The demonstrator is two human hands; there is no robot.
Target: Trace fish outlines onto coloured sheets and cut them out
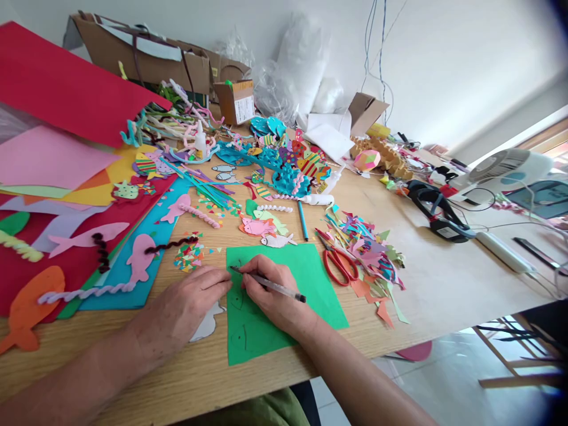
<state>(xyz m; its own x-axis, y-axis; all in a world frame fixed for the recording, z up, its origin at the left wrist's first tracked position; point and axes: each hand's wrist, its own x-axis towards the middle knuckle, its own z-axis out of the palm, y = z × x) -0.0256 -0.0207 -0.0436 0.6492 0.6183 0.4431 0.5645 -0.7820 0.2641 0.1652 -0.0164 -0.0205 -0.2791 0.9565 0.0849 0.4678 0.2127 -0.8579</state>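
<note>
A sheet of green paper [310, 284] lies on the table before me, with dark fish-like outlines drawn down its left part. My right hand [279, 296] is closed around a black-capped clear pen [279, 288], its tip on the paper near the upper left corner. At the sheet's left edge rests my left hand [190, 299], fingers stretched out and lying flat, the fingertips touching the paper. Partly under that hand is a pale grey paper cutout [207, 324]. Red-handled scissors [339, 263] lie just right of the sheet.
Coloured sheets [164, 260] with pink and orange paper fish [33, 307] cover the left side. Paper scraps [373, 254] lie right of the scissors. Behind are a blue marker [303, 220], glue bottles [200, 142] and fish cutouts [257, 226]. A white fan [501, 171] stands at right.
</note>
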